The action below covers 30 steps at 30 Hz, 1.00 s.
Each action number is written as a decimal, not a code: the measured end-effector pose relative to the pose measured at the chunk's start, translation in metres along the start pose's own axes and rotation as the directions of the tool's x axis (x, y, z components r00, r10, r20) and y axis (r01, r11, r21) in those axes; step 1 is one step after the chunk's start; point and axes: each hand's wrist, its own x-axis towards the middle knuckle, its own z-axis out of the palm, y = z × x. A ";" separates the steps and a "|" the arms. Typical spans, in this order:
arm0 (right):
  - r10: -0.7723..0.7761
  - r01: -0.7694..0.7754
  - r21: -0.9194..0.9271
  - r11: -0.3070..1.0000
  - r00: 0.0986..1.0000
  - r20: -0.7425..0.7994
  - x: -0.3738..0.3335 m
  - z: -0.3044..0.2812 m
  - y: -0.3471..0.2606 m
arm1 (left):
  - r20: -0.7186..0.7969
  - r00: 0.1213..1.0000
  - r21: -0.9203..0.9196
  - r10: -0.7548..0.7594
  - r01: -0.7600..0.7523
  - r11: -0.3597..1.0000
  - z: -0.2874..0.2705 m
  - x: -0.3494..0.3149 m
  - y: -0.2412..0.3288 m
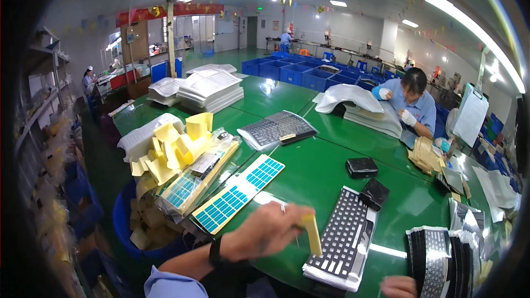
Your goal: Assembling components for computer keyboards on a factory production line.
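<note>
A: L hand (268,229)?

B: Raised over the green table (309,176), forearm coming in from the lower edge, wrist w/ a dark watch band (214,253). Fingers curled, pinching a yellow backing strip (312,234) that hangs down from the fingertips, nearly vertical. Ring on one finger.

A: R hand (398,286)?

B: Only partly in view at the bottom edge, low, just beside the front corner of the keyboard sheet stack (345,240). Can't tell if it grips anything or how wide it is.

A: Where's the strip vs. the stack?

B: Just left of it, its lower end over the stack's near-left corner; touching or not, can't tell.

A: Around it?

B: Left of the hand, a long sticker sheet w/ blue squares (237,193) lies diagonal on the table. Beyond that, a pile of peeled yellow backings (171,149). A black pouch (374,193) rests on the stack's far end, another black pouch (361,166) further back. Stacked dark sheets (436,259) at far right. Across the table a co-worker in blue (411,102) handles white sheets.
</note>
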 end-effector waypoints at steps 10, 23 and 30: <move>0.250 -0.290 0.271 0.918 0.953 0.174 -0.034 0.071 0.020 | -0.131 0.988 -0.539 -0.083 -0.001 0.842 0.066 -0.049 0.067; 0.496 -0.546 0.396 0.738 0.838 0.229 -0.040 0.078 0.034 | 0.121 0.945 -0.792 -0.304 0.276 0.544 0.074 -0.051 0.064; 0.525 -0.584 0.409 0.702 0.811 0.257 -0.044 0.074 0.037 | 0.319 0.899 -0.552 -0.301 0.434 0.711 0.061 -0.038 0.057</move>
